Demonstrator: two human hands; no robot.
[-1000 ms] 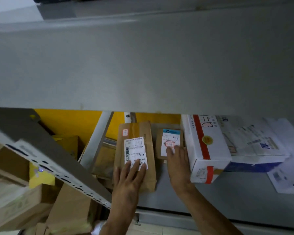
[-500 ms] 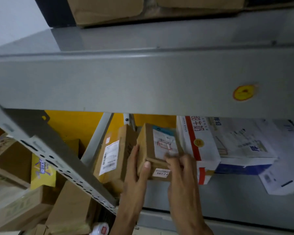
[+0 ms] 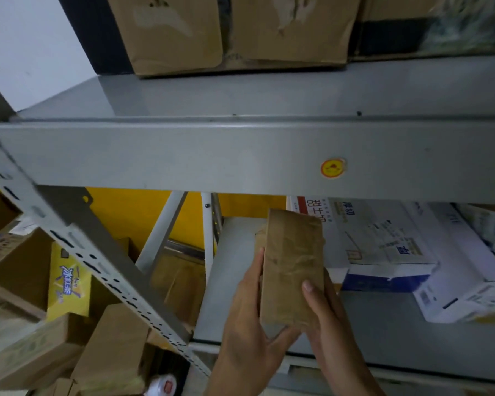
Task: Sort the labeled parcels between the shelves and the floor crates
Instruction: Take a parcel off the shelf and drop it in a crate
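A brown cardboard parcel (image 3: 293,270) is held upright between both hands, above the front of the grey lower shelf (image 3: 383,332). Its plain taped side faces me and no label shows. My left hand (image 3: 249,324) grips its left edge and cups the bottom. My right hand (image 3: 323,307) presses its right side, thumb on the front face. A second, smaller brown edge shows just behind the parcel's left side; I cannot tell if it is a separate parcel.
A white box with red stripe (image 3: 363,241) and white mailers (image 3: 469,284) lie on the shelf to the right. The upper shelf (image 3: 240,155) carries large cartons (image 3: 177,32). Left, beyond the slotted upright (image 3: 97,270), lie stacked brown boxes (image 3: 109,350) and a yellow packet (image 3: 67,284).
Both hands have lifted parcels off the shelf and drawn them forward. The spot beside the white box is now bare, and the view has tilted upward.
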